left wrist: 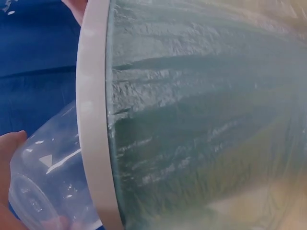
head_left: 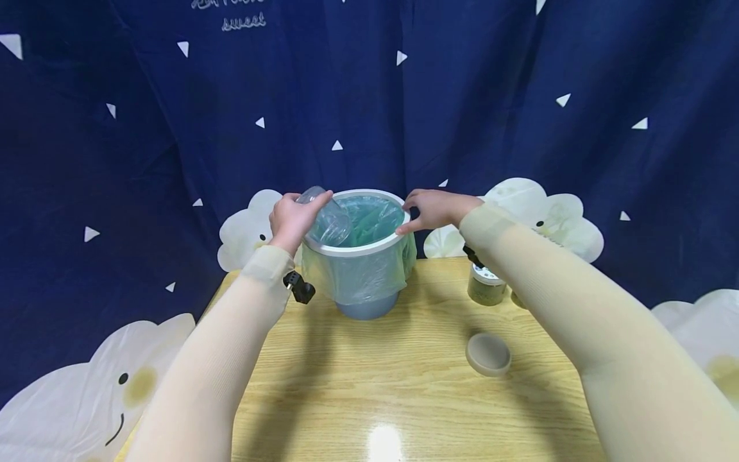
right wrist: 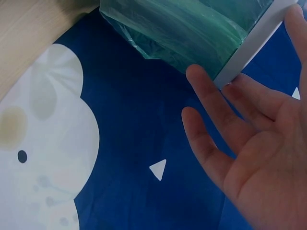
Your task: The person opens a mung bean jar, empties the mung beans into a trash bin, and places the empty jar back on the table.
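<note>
Cup (head_left: pixel 335 224) tilts over the bin (head_left: pixel 366 310), held by left hand (head_left: pixel 291 218); right hand (head_left: pixel 437 209), fingers spread, touches the bin's right.

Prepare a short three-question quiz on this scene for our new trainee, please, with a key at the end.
1. Which hand holds the clear container?
2. True or false: the round tan disc lies on the wooden table.
3. Fill in the blank: the right hand is touching the white ____ of the lined bin.

Key:
1. The left hand.
2. True.
3. Rim.
</note>
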Available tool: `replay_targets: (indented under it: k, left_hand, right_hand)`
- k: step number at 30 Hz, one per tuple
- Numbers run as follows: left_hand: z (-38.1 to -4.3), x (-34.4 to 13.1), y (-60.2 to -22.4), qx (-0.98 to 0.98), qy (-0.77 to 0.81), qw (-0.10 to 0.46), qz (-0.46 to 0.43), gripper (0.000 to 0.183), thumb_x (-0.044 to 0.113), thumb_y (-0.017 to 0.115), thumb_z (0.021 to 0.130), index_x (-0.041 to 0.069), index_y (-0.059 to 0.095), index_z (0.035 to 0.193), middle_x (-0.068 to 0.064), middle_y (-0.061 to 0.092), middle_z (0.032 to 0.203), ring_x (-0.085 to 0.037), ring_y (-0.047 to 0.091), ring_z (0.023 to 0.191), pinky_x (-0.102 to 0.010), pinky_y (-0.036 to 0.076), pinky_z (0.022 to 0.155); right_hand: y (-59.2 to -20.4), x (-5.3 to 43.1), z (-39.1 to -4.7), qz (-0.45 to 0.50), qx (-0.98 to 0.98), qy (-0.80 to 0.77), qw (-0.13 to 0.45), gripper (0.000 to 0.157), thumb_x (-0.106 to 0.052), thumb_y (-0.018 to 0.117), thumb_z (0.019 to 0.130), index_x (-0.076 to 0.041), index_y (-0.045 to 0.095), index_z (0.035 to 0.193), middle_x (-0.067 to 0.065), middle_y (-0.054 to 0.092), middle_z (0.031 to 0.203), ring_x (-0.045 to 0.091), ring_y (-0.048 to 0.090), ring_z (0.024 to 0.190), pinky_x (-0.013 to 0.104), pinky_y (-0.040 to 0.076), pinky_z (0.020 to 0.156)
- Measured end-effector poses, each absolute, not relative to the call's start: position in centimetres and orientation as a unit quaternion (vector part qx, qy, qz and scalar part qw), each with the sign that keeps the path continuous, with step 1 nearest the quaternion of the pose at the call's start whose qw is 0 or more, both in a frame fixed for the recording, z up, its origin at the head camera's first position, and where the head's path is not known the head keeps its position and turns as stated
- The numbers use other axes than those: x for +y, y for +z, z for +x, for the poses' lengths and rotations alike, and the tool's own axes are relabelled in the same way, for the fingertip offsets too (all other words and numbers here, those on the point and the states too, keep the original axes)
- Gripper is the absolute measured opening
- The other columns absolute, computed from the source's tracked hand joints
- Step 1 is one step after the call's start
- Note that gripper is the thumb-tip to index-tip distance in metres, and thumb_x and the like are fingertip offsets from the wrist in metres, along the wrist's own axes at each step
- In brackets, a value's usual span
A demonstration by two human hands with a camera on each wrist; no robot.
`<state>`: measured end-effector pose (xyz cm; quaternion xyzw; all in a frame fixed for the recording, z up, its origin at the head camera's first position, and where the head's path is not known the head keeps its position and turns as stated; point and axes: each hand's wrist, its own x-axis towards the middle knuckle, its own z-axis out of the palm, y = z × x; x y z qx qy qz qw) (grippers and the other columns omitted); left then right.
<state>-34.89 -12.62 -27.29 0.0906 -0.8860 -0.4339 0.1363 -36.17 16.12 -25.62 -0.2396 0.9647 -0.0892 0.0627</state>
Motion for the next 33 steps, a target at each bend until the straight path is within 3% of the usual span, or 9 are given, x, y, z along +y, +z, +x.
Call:
replay_targets:
  k: [13,19,24,33]
  left_hand:
    - [-34.5,-13.6,-27.3,-0.871,-0.470,0.088,0.111,0.094,0.080,0.056,0.085,0.006,0.049,0.142,-0.016,0.055,0.144,-0.033,0.052,0.130,-0.049,0.047,0.106]
    - [-34.6,-14.0,-27.5,-0.863,-0.486,0.085,0.105,0.099,0.080,0.050,0.088,0.004,0.042,0.151,-0.018,0.047,0.155,-0.034,0.044,0.141,-0.046,0.037,0.118]
    - [-34.6,-14.5,-27.8,-0.853,-0.503,0.085,0.108,0.098,0.080,0.045,0.091,0.005,0.040,0.154,-0.017,0.044,0.158,-0.033,0.042,0.144,-0.047,0.034,0.120]
    - [-34.6,-15.1,-28.8,-0.816,-0.561,0.093,0.105,0.091,0.074,0.049,0.093,0.004,0.042,0.151,-0.016,0.048,0.152,-0.031,0.054,0.126,-0.043,0.051,0.101]
  right_hand:
    - [-25.7,16.1,-36.4,-0.238,0.965,-0.090,0.067,0.078,-0.050,0.072,0.094,0.005,0.053,0.145,0.023,0.043,0.156,0.038,0.042,0.145,0.049,0.033,0.123]
    - [-25.8,16.3,-36.5,-0.244,0.964,-0.090,0.059,0.076,-0.048,0.072,0.094,0.006,0.054,0.143,0.024,0.045,0.154,0.039,0.044,0.144,0.049,0.033,0.123]
    - [-25.8,16.2,-36.5,-0.238,0.964,-0.094,0.064,0.077,-0.049,0.072,0.094,0.005,0.053,0.145,0.024,0.043,0.156,0.039,0.042,0.145,0.049,0.032,0.123]
    - [-25.8,16.1,-36.3,-0.231,0.965,-0.098,0.071,0.078,-0.051,0.071,0.094,0.005,0.052,0.146,0.023,0.042,0.157,0.039,0.041,0.146,0.050,0.032,0.123]
